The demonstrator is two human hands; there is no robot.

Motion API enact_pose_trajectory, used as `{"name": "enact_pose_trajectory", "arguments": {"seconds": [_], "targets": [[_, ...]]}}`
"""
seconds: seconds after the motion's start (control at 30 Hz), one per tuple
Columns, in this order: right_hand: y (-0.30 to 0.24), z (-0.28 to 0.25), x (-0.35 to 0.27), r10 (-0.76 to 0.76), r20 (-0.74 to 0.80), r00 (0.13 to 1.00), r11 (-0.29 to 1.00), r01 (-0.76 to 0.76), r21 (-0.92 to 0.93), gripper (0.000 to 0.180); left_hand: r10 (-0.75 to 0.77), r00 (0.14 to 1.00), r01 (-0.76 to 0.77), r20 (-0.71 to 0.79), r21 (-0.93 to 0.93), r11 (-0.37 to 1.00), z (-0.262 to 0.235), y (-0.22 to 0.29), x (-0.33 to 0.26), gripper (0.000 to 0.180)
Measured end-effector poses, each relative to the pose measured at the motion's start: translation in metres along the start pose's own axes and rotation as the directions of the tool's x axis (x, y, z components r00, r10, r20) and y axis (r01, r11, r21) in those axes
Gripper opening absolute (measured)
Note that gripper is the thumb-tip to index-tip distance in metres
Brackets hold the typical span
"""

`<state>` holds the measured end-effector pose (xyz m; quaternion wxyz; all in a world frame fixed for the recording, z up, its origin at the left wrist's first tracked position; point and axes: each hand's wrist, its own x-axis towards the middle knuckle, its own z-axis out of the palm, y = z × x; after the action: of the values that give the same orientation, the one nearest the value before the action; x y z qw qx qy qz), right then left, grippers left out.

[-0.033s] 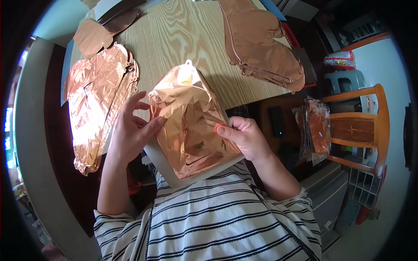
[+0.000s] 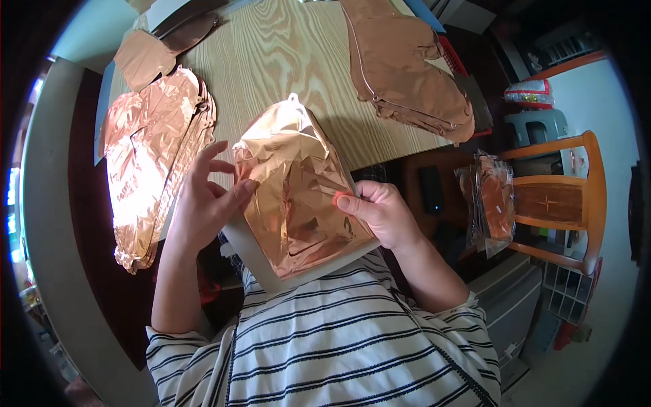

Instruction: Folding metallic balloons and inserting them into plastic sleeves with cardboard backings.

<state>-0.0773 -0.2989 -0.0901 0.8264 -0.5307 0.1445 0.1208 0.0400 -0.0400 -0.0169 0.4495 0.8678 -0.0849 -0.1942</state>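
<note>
Copper foil piece [image 2: 274, 210]: between the two hands, in front of the striped shirt [image 2: 339, 325], creased and shiny, its narrower end pointing away from the body and reaching over the tabletop [image 2: 271, 54]
Pale tab [image 2: 293, 98]: at the far tip of the foil
Pale board [image 2: 255, 263]: under the foil, showing as a strip along the lower left and near edges
Left hand [image 2: 203, 211]: at the foil's left edge; thumb tip laid on the face near that edge, a couple of fingers raised and spread apart just beside it; whether thumb and forefinger pinch the foil, I cannot tell
Right hand [image 2: 388, 216]: closed over the foil's right edge, thumb pressed flat on the face, the other fingers curled at the side and partly hidden behind it
Orange-red patch [image 2: 337, 198]: at the right thumb's tip, against the foil
Left stack [image 2: 152, 152]: crumpled copper foil, near the left hand, jutting past the tabletop's near edge
Right stack [image 2: 403, 64]: flatter copper shapes on the tabletop's right side, well apart from the right hand
Chair [image 2: 593, 197]: wooden, at right, bearing clear bags [image 2: 494, 197] with copper-coloured contents
</note>
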Motion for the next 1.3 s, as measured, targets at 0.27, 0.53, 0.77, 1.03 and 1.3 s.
{"name": "enact_pose_trajectory", "arguments": {"seconds": [0.27, 0.53, 0.77, 1.03, 1.3], "targets": [[-0.004, -0.003, -0.008, -0.004, 0.021, 1.000, 0.995, 0.006, -0.103, 0.019, 0.091, 0.995, -0.100, 0.047, 0.276, 0.956, -0.042, 0.025, -0.002, 0.074], [-0.036, 0.024, -0.008, 0.023, 0.116, 0.993, 0.965, 0.008, -0.261, 0.020, 0.646, 0.549, -0.834, 0.530, 0.399, 0.382, 0.017, 0.122, 0.016, 0.051], [-0.028, 0.010, -0.015, -0.072, 0.112, 0.991, 0.962, 0.099, -0.254, 0.020, 0.075, 0.523, -0.676, 0.849, 0.359, 0.644, 0.025, 0.135, 0.089, 0.026], [-0.030, 0.007, -0.010, -0.103, 0.047, 0.994, 0.986, 0.108, -0.129, 0.017, -0.004, 0.674, -0.625, 0.739, 0.573, 0.530, -0.004, 0.194, 0.102, 0.030], [-0.007, -0.010, 0.041, -0.023, -0.132, 0.991, 0.992, 0.006, -0.127, 0.023, 0.711, 0.581, -0.616, 0.397, 0.785, 0.065, -0.024, 0.124, 0.157, 0.046]]}}
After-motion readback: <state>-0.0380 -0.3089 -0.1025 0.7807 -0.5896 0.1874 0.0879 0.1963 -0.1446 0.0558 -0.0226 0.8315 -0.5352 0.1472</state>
